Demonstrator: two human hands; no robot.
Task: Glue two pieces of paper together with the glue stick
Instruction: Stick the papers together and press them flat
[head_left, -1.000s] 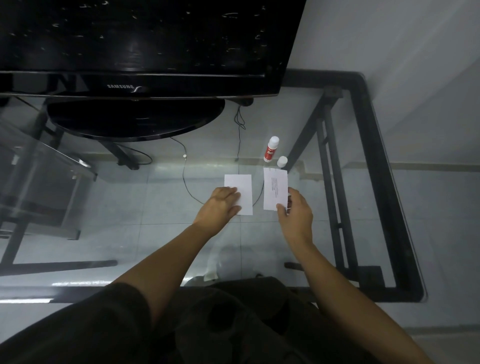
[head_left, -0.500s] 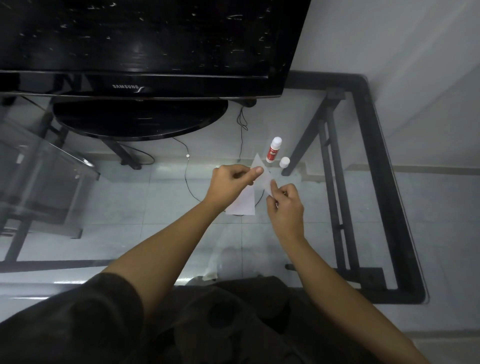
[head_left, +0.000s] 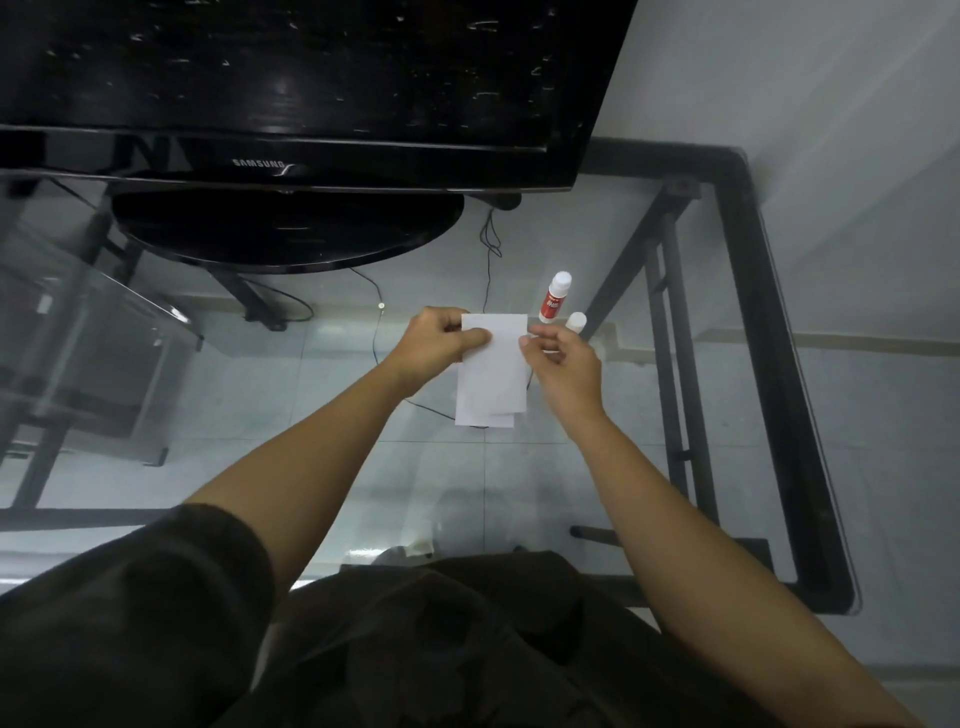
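Two white paper pieces (head_left: 493, 371) lie stacked one over the other, the lower one's edge (head_left: 483, 422) peeking out at the bottom. My left hand (head_left: 439, 345) pinches the stack's upper left edge with thumb on top. My right hand (head_left: 563, 364) pinches its upper right edge with fingertips. The papers are held just above the glass table. A white glue stick with a red label (head_left: 553, 297) stands uncapped beyond the papers. Its white cap (head_left: 575, 321) sits beside it to the right.
The glass tabletop (head_left: 311, 467) has a black metal frame (head_left: 769, 332) on the right. A black television (head_left: 291, 93) on an oval stand (head_left: 285, 231) fills the far side. A black cable (head_left: 488, 244) runs under the glass.
The two papers lay side by side on the glass. Both hands lifted them and brought the right piece over the left one; they are now stacked and held at both upper edges.
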